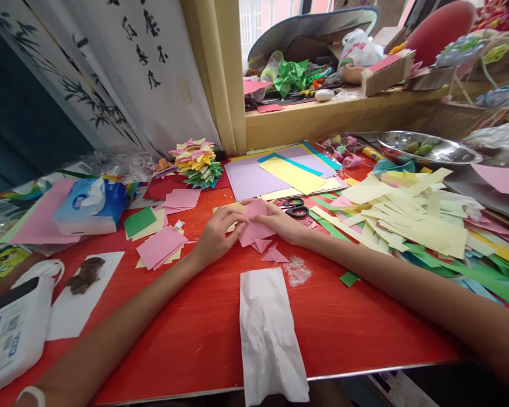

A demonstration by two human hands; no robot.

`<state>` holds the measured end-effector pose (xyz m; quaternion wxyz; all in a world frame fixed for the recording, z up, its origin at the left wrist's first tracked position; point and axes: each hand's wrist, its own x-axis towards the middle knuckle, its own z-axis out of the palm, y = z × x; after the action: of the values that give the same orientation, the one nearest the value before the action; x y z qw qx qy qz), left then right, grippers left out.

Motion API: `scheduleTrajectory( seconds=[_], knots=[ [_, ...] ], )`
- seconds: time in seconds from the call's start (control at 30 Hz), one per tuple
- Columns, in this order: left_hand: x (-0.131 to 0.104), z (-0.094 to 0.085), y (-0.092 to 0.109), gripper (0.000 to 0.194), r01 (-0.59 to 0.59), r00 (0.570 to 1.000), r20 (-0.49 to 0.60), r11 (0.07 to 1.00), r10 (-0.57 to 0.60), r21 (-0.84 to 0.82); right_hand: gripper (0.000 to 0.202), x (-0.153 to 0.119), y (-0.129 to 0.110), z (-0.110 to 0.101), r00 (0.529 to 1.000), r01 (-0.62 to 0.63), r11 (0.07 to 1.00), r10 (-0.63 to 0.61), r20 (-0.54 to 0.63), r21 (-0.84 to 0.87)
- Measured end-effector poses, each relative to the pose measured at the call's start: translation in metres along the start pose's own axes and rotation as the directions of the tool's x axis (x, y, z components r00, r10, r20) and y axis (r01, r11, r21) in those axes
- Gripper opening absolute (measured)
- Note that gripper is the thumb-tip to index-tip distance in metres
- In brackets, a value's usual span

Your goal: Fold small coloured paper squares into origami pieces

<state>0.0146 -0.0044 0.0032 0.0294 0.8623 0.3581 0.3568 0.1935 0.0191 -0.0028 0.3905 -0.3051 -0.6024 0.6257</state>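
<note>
Between my two hands is a small piece of pink paper [255, 225], held above the red table. My left hand [221, 230] pinches its left side, thumb and fingers closed. On the right side, my right hand [282, 221] grips the same sheet with its thumb on top. Just below the paper lie small folded pink paper triangles [274, 254]. Black-handled scissors [296, 207] rest right beside my right hand. A stack of pink paper squares [162, 247] lies to the left of my left hand.
A white paper strip [269, 328] hangs over the red table's [165, 339] front edge. Loose paper strips [411, 217] pile up at right, near a metal dish [428, 148]. A folded-paper model [197, 163], a tissue pack [91, 206] and a white device [14, 333] stand left.
</note>
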Motion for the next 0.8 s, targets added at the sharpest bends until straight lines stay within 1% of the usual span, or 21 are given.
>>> scheduleTrajectory(
  seconds=[0.13,0.27,0.33,0.53,0.6,0.73,0.8],
  knots=[
    [0.0025,-0.0038,0.0020,0.015,0.070,0.997,0.048,0.994,-0.066,-0.086,0.034,-0.0025,-0.0033,0.0002,0.998,-0.012,0.998,0.016,0.055,-0.065],
    [0.0028,-0.0056,0.0033,0.015,0.137,0.989,0.079,0.976,-0.125,-0.168,0.031,-0.0051,-0.0049,-0.0009,0.995,-0.003,0.973,0.026,0.099,-0.230],
    [0.0026,-0.0059,0.0028,0.014,0.154,0.987,0.073,0.970,-0.142,-0.189,0.033,-0.0054,-0.0043,-0.0011,0.994,0.020,0.961,0.011,0.108,-0.274],
    [0.0018,-0.0048,-0.0004,0.012,0.203,0.979,0.029,0.964,-0.201,-0.171,0.035,-0.0017,0.0004,-0.0004,0.988,0.121,0.935,-0.081,0.134,-0.334],
    [0.0014,-0.0041,-0.0006,0.012,0.236,0.971,0.023,0.954,-0.236,-0.184,0.035,-0.0015,0.0004,-0.0003,0.987,0.122,0.924,-0.075,0.141,-0.362],
    [0.0005,-0.0036,0.0001,0.014,0.302,0.952,0.025,0.925,-0.304,-0.231,0.034,-0.0039,-0.0028,0.0001,0.992,0.067,0.891,-0.009,0.130,-0.449],
    [0.0003,-0.0039,0.0008,0.014,0.335,0.940,0.011,0.912,-0.342,-0.236,0.033,-0.0049,-0.0047,0.0005,0.989,0.074,0.888,-0.008,0.146,-0.455]
  ],
)
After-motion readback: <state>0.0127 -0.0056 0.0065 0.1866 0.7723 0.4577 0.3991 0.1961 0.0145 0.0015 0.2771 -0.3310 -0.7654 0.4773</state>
